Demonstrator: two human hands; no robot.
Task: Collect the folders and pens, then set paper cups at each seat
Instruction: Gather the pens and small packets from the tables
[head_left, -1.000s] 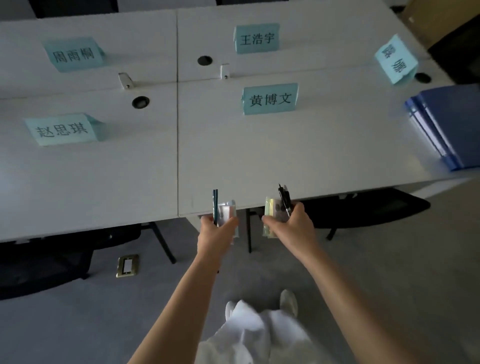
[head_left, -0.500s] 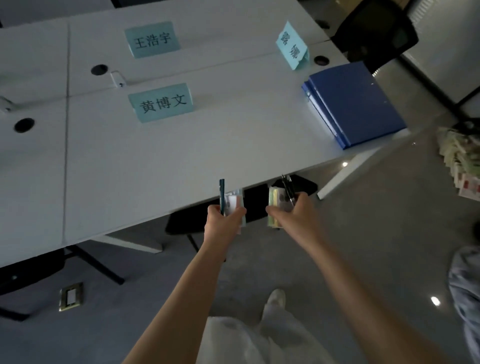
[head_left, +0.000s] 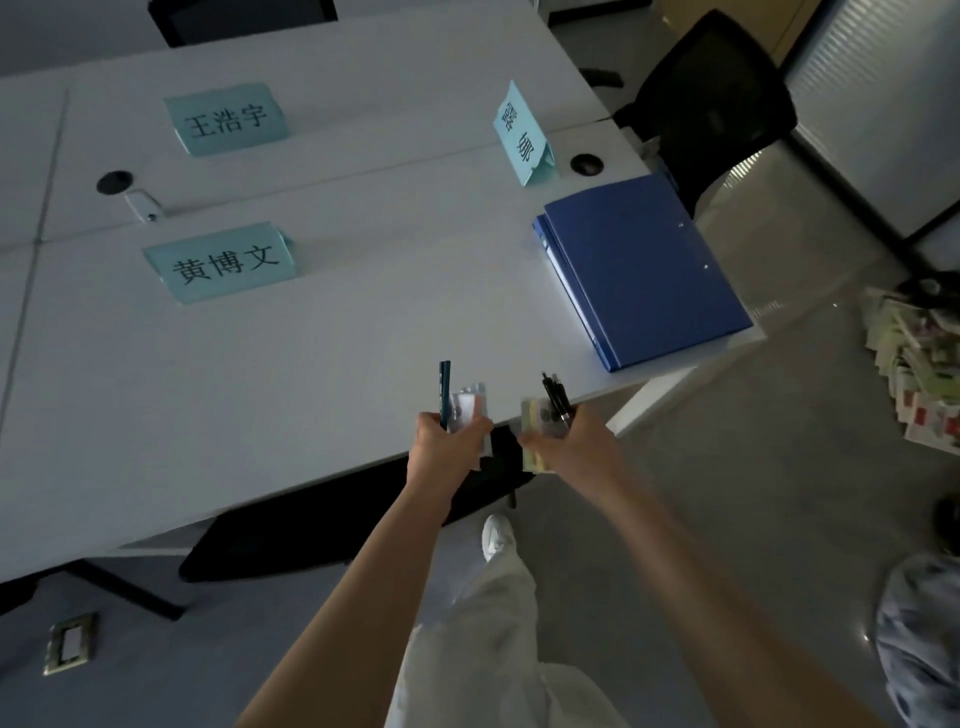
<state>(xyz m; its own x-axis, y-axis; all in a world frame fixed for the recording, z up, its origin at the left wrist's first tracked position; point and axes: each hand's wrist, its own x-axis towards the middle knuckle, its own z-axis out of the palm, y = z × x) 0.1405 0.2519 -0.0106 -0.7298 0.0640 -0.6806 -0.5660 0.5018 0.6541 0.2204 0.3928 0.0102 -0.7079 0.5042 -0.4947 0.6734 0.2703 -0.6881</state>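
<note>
A stack of blue folders (head_left: 644, 270) lies flat on the white table (head_left: 322, 364) near its right end. My left hand (head_left: 447, 447) is closed around a dark teal pen (head_left: 444, 389) that points up, together with a small whitish card or packet (head_left: 470, 410). My right hand (head_left: 576, 447) grips a bunch of black pens (head_left: 555, 397) and a yellowish packet (head_left: 532, 431). Both hands hover over the table's near edge, below and left of the folders. No paper cups are in view.
Light blue name cards (head_left: 228, 262) (head_left: 228, 119) (head_left: 522, 137) stand on the table, with round cable holes (head_left: 114, 182) (head_left: 587, 164) between them. A black chair (head_left: 717, 98) stands at the right end, another chair (head_left: 332, 525) is tucked under the near edge. Papers (head_left: 919, 364) are piled on the floor at right.
The view has swung right and closer: the blue folders now lie nearer the middle, just beyond my hands. Both hands keep the same grip on the pens.
</note>
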